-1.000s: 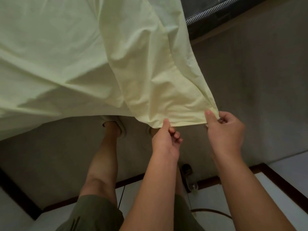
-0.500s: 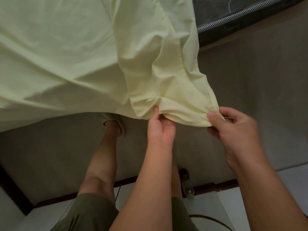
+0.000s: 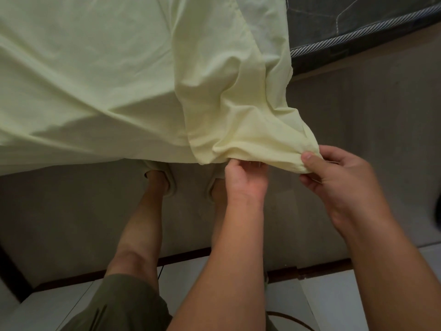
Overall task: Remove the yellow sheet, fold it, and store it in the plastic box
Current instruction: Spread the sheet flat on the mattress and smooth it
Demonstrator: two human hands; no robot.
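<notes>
The pale yellow sheet fills the upper left of the head view and hangs down off the bed. One bunched corner of it droops to the centre right. My right hand pinches that corner's hem between thumb and fingers. My left hand reaches up under the hem just to the left, its fingers tucked into the folds and hidden by the cloth. The plastic box is not in view.
A dark mattress with striped piping lies bare at the top right. Below it is a tan bed base. My legs and slippered feet stand on a grey floor; white tiles with a dark border lie nearer.
The flat hem has been gathered into a bunch. My left hand slid from pinching the edge to reaching under it, and more bare mattress shows at the top right.
</notes>
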